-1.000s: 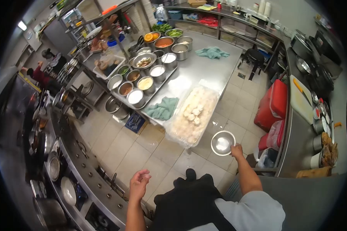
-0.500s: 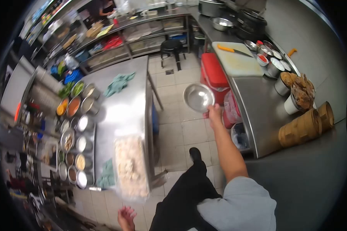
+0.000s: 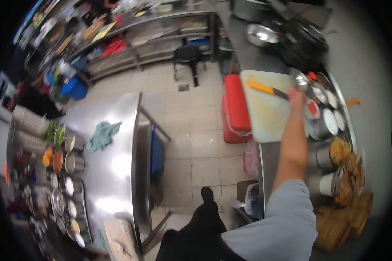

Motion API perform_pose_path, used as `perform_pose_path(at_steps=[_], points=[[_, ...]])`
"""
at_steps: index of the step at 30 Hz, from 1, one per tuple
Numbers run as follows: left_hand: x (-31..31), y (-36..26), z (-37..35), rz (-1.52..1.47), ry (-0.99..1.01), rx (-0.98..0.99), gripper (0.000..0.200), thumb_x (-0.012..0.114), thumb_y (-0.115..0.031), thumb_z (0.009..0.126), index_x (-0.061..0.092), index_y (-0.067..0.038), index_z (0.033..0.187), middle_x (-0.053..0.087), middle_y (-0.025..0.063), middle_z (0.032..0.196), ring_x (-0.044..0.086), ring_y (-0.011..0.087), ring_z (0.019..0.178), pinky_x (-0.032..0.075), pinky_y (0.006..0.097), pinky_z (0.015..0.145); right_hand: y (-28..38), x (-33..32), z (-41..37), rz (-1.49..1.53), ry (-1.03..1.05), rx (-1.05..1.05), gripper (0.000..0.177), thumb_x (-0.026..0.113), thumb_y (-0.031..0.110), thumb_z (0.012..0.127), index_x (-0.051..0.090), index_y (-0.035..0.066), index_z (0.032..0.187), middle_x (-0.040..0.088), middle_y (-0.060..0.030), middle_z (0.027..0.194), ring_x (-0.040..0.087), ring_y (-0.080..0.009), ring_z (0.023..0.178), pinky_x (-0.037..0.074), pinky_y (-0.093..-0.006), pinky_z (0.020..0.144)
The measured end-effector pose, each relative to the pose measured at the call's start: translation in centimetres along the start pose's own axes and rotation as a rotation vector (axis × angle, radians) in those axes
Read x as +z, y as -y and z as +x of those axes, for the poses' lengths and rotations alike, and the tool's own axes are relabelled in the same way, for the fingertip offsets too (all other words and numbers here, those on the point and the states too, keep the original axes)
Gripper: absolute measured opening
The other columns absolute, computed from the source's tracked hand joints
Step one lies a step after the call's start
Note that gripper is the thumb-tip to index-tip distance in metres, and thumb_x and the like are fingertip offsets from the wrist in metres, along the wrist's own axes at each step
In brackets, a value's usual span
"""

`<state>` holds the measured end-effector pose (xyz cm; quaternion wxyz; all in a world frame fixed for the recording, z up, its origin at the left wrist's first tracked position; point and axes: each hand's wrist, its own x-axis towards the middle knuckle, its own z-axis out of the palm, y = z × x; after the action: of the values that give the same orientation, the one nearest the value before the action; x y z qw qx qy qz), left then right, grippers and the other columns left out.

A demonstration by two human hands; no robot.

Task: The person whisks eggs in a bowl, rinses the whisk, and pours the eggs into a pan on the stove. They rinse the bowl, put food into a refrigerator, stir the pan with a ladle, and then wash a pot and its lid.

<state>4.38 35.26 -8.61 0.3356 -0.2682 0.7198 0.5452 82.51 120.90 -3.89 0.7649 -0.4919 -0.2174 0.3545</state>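
My right hand [image 3: 296,96] reaches over the right-hand counter, at the right edge of the white cutting board [image 3: 268,115]. Its blurred fingers appear closed at the lower edge of a shiny metal bowl [image 3: 300,79], which looks tilted and is partly covered by the hand. Close by on the board lies a knife [image 3: 261,87] with an orange handle, its blade tip meeting the hand. A small container with red contents [image 3: 312,108] stands just right of my wrist, among several metal containers of pale contents [image 3: 330,121]. My left hand is out of view.
A steel table [image 3: 109,174] at left bears a green cloth [image 3: 103,135], a tray of pale food [image 3: 117,237] and several food containers [image 3: 74,162]. A red cooler [image 3: 237,106] stands below the counter. A black stool [image 3: 188,54] is ahead; a person [image 3: 32,98] is at far left.
My right hand has moved from above the aisle, holding a metal bowl, to the counter beside the board. My left hand has left the view. My view has shifted forward and right.
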Motion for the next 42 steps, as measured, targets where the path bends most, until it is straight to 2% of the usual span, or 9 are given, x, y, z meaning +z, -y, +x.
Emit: perform_pose_path(at_steps=[1, 5, 6, 9, 17, 21, 24, 40, 42], points=[[0.2, -0.3, -0.3, -0.068, 0.041, -0.013, 0.041, 0.048, -0.038, 0.094, 0.054, -0.004, 0.115, 0.06, 0.0166, 0.106, 0.06, 0.0314, 0.08, 0.05, 0.0464, 0.064, -1.3, -3.5, 6.0, 0.008, 0.386, 0.019, 0.026, 0.05, 0.033, 0.096, 0.056, 0.008, 0.092, 0.063, -0.0063, 0.073, 0.058, -0.0183, 0.06, 0.049, -0.0315, 0.055], [-6.7, 2.6, 4.9, -0.242, 0.338, 0.046, 0.038, 0.047, -0.035, 0.094, 0.052, -0.005, 0.116, 0.061, 0.0151, 0.098, 0.06, 0.0321, 0.068, 0.052, 0.046, 0.052, -2.5, 2.8, -3.5, -0.319, 0.204, -0.023, 0.045, 0.047, 0.033, 0.097, 0.043, 0.008, 0.135, 0.063, -0.0125, 0.119, 0.059, -0.0272, 0.112, 0.051, -0.0365, 0.083], [-6.6, 2.9, 3.9, -0.211, 0.496, 0.24, 0.037, 0.048, -0.035, 0.094, 0.05, -0.009, 0.121, 0.059, 0.0131, 0.104, 0.061, 0.0337, 0.079, 0.052, 0.0496, 0.058, -3.2, 4.8, -7.9, -0.468, 0.287, -0.008, 0.05, 0.049, 0.04, 0.096, 0.045, 0.005, 0.132, 0.063, -0.0123, 0.116, 0.061, -0.0243, 0.107, 0.051, -0.0345, 0.08], [-0.7, 0.9, -3.1, -0.277, -0.145, 0.166, 0.045, 0.052, -0.046, 0.093, 0.047, -0.017, 0.127, 0.055, 0.0047, 0.117, 0.052, 0.0296, 0.108, 0.045, 0.0576, 0.081, -9.1, 10.4, -22.3, -0.547, 0.579, 0.223, 0.043, 0.053, 0.034, 0.094, 0.051, 0.006, 0.126, 0.063, -0.0106, 0.11, 0.061, -0.0188, 0.09, 0.049, -0.0295, 0.072], [3.9, -2.1, -6.4, -0.029, -0.363, 0.36, 0.014, 0.055, -0.016, 0.089, 0.063, -0.006, 0.095, 0.063, 0.0025, 0.08, 0.059, 0.0152, 0.071, 0.048, 0.0288, 0.065, -12.6, 20.9, -67.0, -0.577, 1.536, 0.612, 0.03, 0.058, 0.024, 0.094, 0.059, 0.004, 0.116, 0.064, -0.0076, 0.098, 0.061, -0.0125, 0.079, 0.05, -0.0231, 0.064], [3.0, -0.3, -3.8, 0.001, -0.335, 0.609, 0.008, 0.06, -0.003, 0.083, 0.063, -0.003, 0.091, 0.064, 0.0028, 0.081, 0.059, 0.0129, 0.073, 0.048, 0.0288, 0.068, -8.6, 24.9, -79.0, -0.637, 1.88, 0.213, 0.038, 0.059, 0.03, 0.092, 0.058, 0.003, 0.118, 0.063, -0.0107, 0.099, 0.061, -0.0182, 0.08, 0.049, -0.0293, 0.071], [3.2, 0.4, -3.0, -0.049, -0.374, 0.653, 0.011, 0.062, 0.0, 0.081, 0.062, -0.003, 0.091, 0.065, 0.003, 0.083, 0.059, 0.0112, 0.075, 0.048, 0.0277, 0.07, -8.7, 26.0, -83.0, -0.699, 2.049, -0.123, 0.041, 0.059, 0.035, 0.09, 0.059, 0.002, 0.116, 0.063, -0.0122, 0.092, 0.06, -0.0229, 0.078, 0.049, -0.0337, 0.074], [6.7, 1.6, -4.4, -0.29, -0.496, 0.746, 0.025, 0.062, 0.007, 0.073, 0.051, -0.005, 0.092, 0.059, 0.0036, 0.087, 0.058, 0.0128, 0.082, 0.048, 0.0262, 0.071, -12.7, 29.1, -85.3, -0.744, 2.152, 0.051, 0.032, 0.055, 0.028, 0.094, 0.062, -0.003, 0.093, 0.063, -0.0072, 0.078, 0.055, -0.0134, 0.071, 0.044, -0.0273, 0.066], [7.0, 2.7, -3.5, -0.247, -0.544, 0.752, 0.024, 0.062, 0.007, 0.074, 0.05, -0.005, 0.092, 0.059, 0.0043, 0.088, 0.058, 0.0133, 0.083, 0.049, 0.0265, 0.072, -14.7, 29.6, -85.2, -0.713, 2.103, 0.496, 0.029, 0.053, 0.024, 0.095, 0.061, -0.003, 0.094, 0.063, -0.007, 0.077, 0.054, -0.0132, 0.068, 0.044, -0.0264, 0.065]])
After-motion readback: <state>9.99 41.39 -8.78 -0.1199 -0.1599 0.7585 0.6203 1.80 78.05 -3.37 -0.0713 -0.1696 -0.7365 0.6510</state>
